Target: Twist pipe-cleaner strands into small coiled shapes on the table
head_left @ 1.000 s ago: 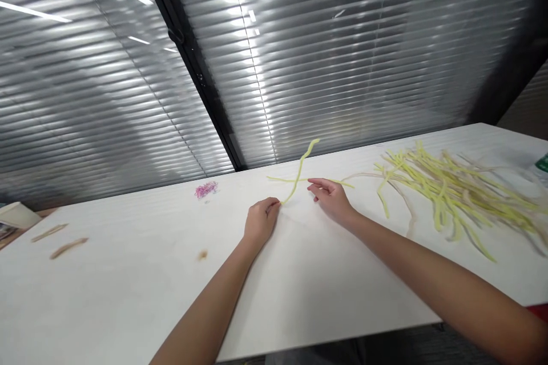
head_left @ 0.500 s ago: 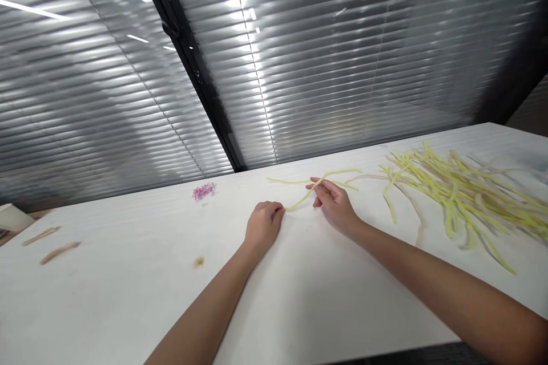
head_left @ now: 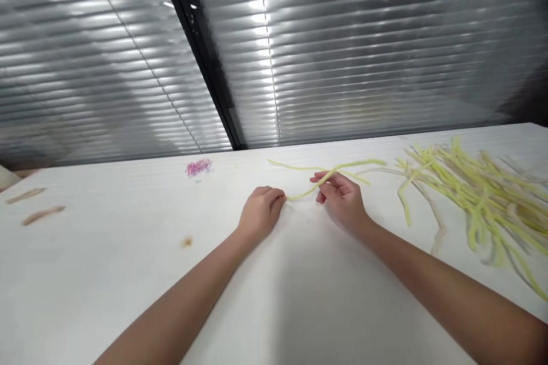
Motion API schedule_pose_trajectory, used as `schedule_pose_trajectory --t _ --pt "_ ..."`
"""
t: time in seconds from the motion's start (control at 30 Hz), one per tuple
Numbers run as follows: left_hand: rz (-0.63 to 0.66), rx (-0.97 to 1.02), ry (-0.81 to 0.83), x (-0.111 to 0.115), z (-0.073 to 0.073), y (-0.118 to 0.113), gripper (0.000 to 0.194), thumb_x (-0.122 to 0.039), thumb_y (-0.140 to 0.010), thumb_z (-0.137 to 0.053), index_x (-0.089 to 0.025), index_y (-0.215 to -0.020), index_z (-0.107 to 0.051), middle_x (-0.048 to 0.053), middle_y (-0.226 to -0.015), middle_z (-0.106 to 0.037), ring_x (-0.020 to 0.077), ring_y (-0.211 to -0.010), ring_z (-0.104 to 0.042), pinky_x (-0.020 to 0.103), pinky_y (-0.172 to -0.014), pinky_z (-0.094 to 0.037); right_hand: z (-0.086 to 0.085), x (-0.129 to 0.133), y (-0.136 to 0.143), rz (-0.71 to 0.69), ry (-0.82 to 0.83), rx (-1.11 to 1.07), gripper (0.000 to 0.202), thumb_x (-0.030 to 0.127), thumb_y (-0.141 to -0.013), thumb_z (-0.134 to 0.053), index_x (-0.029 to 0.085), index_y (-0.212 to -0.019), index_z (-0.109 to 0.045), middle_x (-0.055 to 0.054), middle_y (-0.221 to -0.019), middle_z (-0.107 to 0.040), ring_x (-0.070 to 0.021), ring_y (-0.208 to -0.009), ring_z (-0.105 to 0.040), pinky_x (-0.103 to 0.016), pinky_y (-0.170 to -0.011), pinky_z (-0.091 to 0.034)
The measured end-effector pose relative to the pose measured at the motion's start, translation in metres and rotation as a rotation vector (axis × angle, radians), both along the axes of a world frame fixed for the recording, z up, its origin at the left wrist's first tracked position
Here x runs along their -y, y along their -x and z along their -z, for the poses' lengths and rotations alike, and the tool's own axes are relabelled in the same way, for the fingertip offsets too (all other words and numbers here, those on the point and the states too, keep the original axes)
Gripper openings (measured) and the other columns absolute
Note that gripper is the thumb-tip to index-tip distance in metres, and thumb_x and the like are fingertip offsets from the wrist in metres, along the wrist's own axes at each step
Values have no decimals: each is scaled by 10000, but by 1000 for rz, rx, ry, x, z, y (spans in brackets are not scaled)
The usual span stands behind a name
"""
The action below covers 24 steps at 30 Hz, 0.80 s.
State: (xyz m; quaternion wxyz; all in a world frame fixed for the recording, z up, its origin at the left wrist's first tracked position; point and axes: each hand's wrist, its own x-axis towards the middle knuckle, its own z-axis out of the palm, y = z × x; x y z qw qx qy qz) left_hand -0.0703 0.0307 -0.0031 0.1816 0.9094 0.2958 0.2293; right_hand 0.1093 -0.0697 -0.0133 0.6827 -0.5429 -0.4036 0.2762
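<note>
A thin yellow strand (head_left: 307, 191) runs between my two hands just above the white table (head_left: 240, 308). My left hand (head_left: 262, 209) is closed, pinching the strand's left end between thumb and fingers. The strand passes over the fingers of my right hand (head_left: 341, 197), which holds it with the thumb near the index finger; its free end points right. Behind the right hand, another thin yellow strand (head_left: 291, 166) lies on the table, crossing behind the held one.
At the right lies a loose pile of yellow and beige strands (head_left: 483, 194). A pink scribble-like patch (head_left: 198, 167) is near the back edge. Two brown strips (head_left: 43, 214) and a brown spot (head_left: 186, 242) are on the left. Window blinds (head_left: 342, 57) stand behind the table.
The view has shifted, so the pile and the table marks appear displaced. Both hands keep hold of the strand, and its free end reaches slightly farther right past my right hand.
</note>
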Motion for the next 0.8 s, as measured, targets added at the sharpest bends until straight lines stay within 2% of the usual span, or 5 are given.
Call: schedule_pose_trajectory --t 0.3,0.4,0.57,0.8 --pt "-57 14 85 3 -4 -3 238 -322 -901 -437 -196 -892 -639 31 -885 -639 183 -887 -535 317 -798 -420 -5 7 -2 -6 -52 91 155 271 -814 -627 205 -946 -675 -45 -950 -664 -81 -534 -563 -271 -545 -493" --pt "-71 8 91 4 -5 -4 252 -325 -903 -424 -194 -889 -639 35 -875 -641 191 -897 -541 322 -794 -422 -6 7 -1 39 -70 86 125 284 -777 -676 189 -857 -677 -15 -817 -631 -75 -504 -540 -255 -510 -471" --pt "-78 -38 11 7 -6 -4 291 -313 -918 -384 -189 -943 -645 46 -881 -655 205 -908 -563 322 -767 -426 -7 5 3 85 -60 3 154 306 -756 -699 173 -808 -640 21 -661 -558 -74 -478 -513 -243 -488 -444" --pt "-74 -117 -90 10 -8 -3 313 -316 -923 -363 -197 -926 -652 46 -876 -660 199 -881 -580 291 -685 -424 -8 3 5 110 -7 -82 246 353 -722 -725 160 -808 -600 33 -627 -538 -62 -459 -492 -218 -462 -402"
